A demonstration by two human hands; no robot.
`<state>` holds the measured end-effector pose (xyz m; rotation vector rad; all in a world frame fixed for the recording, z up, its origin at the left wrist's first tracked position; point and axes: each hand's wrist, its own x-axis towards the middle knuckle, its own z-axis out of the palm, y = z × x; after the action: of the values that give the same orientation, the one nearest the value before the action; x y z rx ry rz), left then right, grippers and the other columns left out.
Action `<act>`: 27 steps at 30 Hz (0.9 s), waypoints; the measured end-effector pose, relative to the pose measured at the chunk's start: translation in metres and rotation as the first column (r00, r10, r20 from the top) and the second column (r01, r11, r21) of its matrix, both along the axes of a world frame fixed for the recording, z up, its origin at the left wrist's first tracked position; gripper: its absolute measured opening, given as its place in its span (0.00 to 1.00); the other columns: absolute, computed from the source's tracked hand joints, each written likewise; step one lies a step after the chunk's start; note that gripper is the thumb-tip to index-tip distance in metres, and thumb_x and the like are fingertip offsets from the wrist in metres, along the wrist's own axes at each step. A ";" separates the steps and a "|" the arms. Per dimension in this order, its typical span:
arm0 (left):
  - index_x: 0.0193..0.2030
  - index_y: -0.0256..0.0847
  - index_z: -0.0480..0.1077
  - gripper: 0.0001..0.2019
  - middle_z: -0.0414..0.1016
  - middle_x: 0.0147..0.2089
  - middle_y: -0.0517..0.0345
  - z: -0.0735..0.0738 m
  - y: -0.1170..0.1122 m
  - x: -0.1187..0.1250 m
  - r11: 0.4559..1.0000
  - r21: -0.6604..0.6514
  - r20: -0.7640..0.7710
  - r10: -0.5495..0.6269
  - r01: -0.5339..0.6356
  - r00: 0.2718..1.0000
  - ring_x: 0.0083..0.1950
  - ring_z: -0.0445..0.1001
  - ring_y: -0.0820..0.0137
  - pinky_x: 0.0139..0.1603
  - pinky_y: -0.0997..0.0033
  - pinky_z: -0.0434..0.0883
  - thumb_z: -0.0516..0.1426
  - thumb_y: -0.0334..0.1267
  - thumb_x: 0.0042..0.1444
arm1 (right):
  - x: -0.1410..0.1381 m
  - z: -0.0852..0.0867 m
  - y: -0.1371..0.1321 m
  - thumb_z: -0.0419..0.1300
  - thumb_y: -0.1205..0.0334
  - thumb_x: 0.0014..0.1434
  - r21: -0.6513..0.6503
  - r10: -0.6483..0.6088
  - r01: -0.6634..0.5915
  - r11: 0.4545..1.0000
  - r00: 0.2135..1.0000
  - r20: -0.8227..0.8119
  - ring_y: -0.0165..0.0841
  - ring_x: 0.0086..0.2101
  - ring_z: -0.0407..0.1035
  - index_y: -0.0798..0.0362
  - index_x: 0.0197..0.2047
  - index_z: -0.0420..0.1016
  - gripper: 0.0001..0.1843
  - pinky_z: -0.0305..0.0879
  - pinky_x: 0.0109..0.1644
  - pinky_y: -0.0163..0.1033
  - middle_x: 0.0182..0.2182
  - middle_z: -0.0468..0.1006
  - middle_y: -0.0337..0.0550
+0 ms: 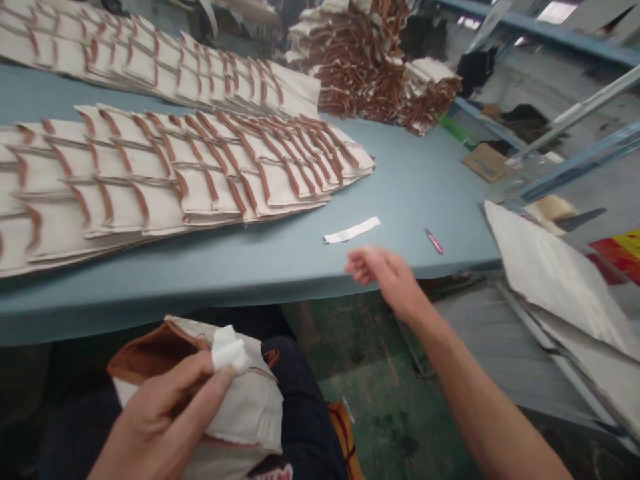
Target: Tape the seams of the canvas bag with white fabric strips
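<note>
My left hand (pixel 165 413) is closed in a pinch on a crumpled white piece (pixel 230 351), paper or cloth I cannot tell. Beneath it, an off-white fabric bag (pixel 250 403) with a brown inside rests on my lap, its mouth gaping. At the table's front edge is my right hand (pixel 377 270), its fingers curled and smeared by motion; whether they grip anything is unclear. Just beyond that hand a flat white strip (pixel 353 230) lies on the table. Farther right lies a small red and white tool (pixel 434 241), perhaps a cutter.
Overlapping off-white pieces with brown edges (pixel 210 167) spread in rows across the blue-covered table (pixel 400 180). A second row (pixel 165 60) lies behind. A tall heap of them (pixel 355 60) stands at the back. Boards (pixel 565 287) and metal rails flank the right side.
</note>
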<state>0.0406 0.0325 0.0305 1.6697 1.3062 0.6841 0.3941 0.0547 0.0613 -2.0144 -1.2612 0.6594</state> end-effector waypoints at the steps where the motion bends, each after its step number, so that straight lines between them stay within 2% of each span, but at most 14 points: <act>1: 0.31 0.47 0.82 0.23 0.83 0.29 0.61 0.001 0.001 -0.001 0.999 0.006 0.017 -0.036 0.036 0.999 0.31 0.83 0.64 0.29 0.77 0.77 0.61 0.60 0.68 | -0.027 -0.005 -0.017 0.44 0.24 0.76 -0.060 0.206 -0.226 0.972 0.950 -0.235 0.40 0.37 0.80 0.55 0.49 0.86 0.45 0.76 0.43 0.44 0.40 0.88 0.55; 2: 0.29 0.47 0.81 0.22 0.82 0.28 0.62 0.002 0.001 -0.002 0.997 0.016 0.025 -0.070 0.070 0.997 0.29 0.82 0.65 0.27 0.78 0.76 0.61 0.58 0.68 | -0.054 -0.010 -0.032 0.43 0.23 0.76 -0.071 0.338 -0.402 0.913 0.841 -0.422 0.39 0.37 0.79 0.54 0.46 0.87 0.46 0.74 0.42 0.43 0.39 0.88 0.53; 3: 0.30 0.47 0.82 0.21 0.82 0.27 0.63 0.003 0.000 -0.004 0.995 0.025 0.023 -0.102 0.101 0.995 0.27 0.82 0.66 0.27 0.78 0.75 0.61 0.56 0.69 | -0.080 -0.016 -0.044 0.42 0.24 0.77 -0.048 0.414 -0.515 0.856 0.738 -0.533 0.38 0.37 0.77 0.53 0.43 0.87 0.46 0.72 0.44 0.42 0.39 0.88 0.51; 4: 0.31 0.47 0.82 0.19 0.82 0.27 0.63 0.003 -0.002 -0.005 0.991 0.030 0.018 -0.131 0.130 0.991 0.27 0.82 0.66 0.27 0.79 0.75 0.61 0.53 0.69 | -0.104 -0.022 -0.053 0.42 0.24 0.77 -0.010 0.450 -0.561 0.828 0.676 -0.584 0.37 0.38 0.76 0.53 0.42 0.86 0.45 0.70 0.45 0.42 0.40 0.87 0.49; 6: 0.33 0.47 0.82 0.17 0.83 0.28 0.63 0.004 -0.009 -0.011 0.982 0.029 0.007 -0.187 0.187 0.982 0.28 0.83 0.67 0.29 0.80 0.76 0.60 0.50 0.70 | -0.143 -0.031 -0.062 0.47 0.21 0.74 0.079 0.477 -0.532 0.843 0.672 -0.567 0.35 0.35 0.69 0.52 0.34 0.80 0.44 0.63 0.41 0.40 0.33 0.79 0.43; 9: 0.32 0.46 0.80 0.17 0.82 0.27 0.63 0.002 -0.024 -0.023 0.970 0.052 -0.010 -0.237 0.237 0.971 0.27 0.82 0.70 0.30 0.81 0.75 0.58 0.45 0.72 | -0.177 -0.037 -0.063 0.61 0.25 0.68 0.137 0.427 -0.446 0.884 0.654 -0.625 0.31 0.32 0.62 0.51 0.30 0.73 0.36 0.56 0.36 0.38 0.29 0.69 0.36; 11: 0.31 0.46 0.78 0.17 0.81 0.26 0.64 0.000 -0.035 -0.029 0.972 0.063 -0.036 -0.224 0.226 0.974 0.25 0.80 0.71 0.28 0.80 0.73 0.58 0.44 0.73 | -0.188 -0.035 -0.061 0.68 0.30 0.65 0.109 0.323 -0.362 0.926 0.607 -0.727 0.30 0.31 0.61 0.51 0.32 0.74 0.31 0.58 0.37 0.38 0.29 0.70 0.35; 13: 0.31 0.46 0.78 0.18 0.81 0.26 0.62 -0.002 -0.046 -0.032 0.979 0.071 -0.062 -0.187 0.192 0.980 0.25 0.80 0.70 0.28 0.79 0.72 0.58 0.45 0.73 | -0.194 -0.030 -0.060 0.74 0.32 0.60 0.068 0.225 -0.301 0.951 0.525 -0.820 0.30 0.31 0.63 0.52 0.34 0.76 0.29 0.62 0.38 0.37 0.29 0.73 0.36; 15: 0.32 0.47 0.80 0.18 0.84 0.27 0.60 -0.006 -0.055 -0.034 0.983 0.089 -0.076 -0.152 0.158 0.986 0.27 0.82 0.68 0.29 0.77 0.73 0.58 0.46 0.74 | -0.200 -0.024 -0.059 0.77 0.31 0.56 0.048 0.175 -0.302 0.952 0.408 -0.896 0.29 0.29 0.64 0.52 0.36 0.77 0.31 0.64 0.37 0.36 0.30 0.76 0.36; 17: 0.36 0.48 0.82 0.16 0.86 0.29 0.60 -0.010 -0.062 -0.037 0.983 0.109 -0.074 -0.143 0.150 0.987 0.29 0.85 0.67 0.32 0.77 0.73 0.57 0.44 0.75 | -0.208 -0.018 -0.059 0.76 0.27 0.56 0.057 0.167 -0.339 0.939 0.307 -0.937 0.27 0.26 0.65 0.52 0.37 0.76 0.34 0.65 0.34 0.34 0.29 0.78 0.37; 19: 0.38 0.49 0.83 0.16 0.87 0.31 0.62 -0.015 -0.066 -0.043 0.981 0.111 -0.071 -0.155 0.162 0.985 0.30 0.87 0.69 0.33 0.78 0.73 0.56 0.41 0.76 | -0.216 -0.012 -0.057 0.74 0.25 0.57 0.079 0.187 -0.349 0.934 0.291 -0.938 0.27 0.25 0.68 0.52 0.38 0.76 0.36 0.66 0.31 0.33 0.29 0.81 0.40; 22: 0.38 0.48 0.81 0.14 0.88 0.32 0.63 -0.023 -0.070 -0.053 0.975 0.124 -0.072 -0.175 0.183 0.982 0.31 0.88 0.70 0.32 0.80 0.73 0.56 0.39 0.75 | -0.229 -0.007 -0.056 0.75 0.26 0.57 0.099 0.202 -0.318 0.943 0.312 -0.928 0.28 0.27 0.73 0.53 0.40 0.77 0.36 0.70 0.33 0.32 0.30 0.84 0.43; 27: 0.39 0.48 0.81 0.12 0.87 0.31 0.64 -0.034 -0.084 -0.056 0.976 0.175 -0.026 -0.124 0.127 0.992 0.30 0.87 0.70 0.32 0.80 0.73 0.57 0.36 0.74 | -0.241 -0.005 -0.054 0.75 0.25 0.56 0.083 0.189 -0.351 0.933 0.280 -0.941 0.26 0.24 0.71 0.53 0.39 0.76 0.37 0.68 0.31 0.31 0.26 0.83 0.41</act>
<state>-0.0150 -0.0513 -0.0035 1.8862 1.1659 0.7307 0.1528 0.0003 0.0560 -1.0175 -0.7600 1.8212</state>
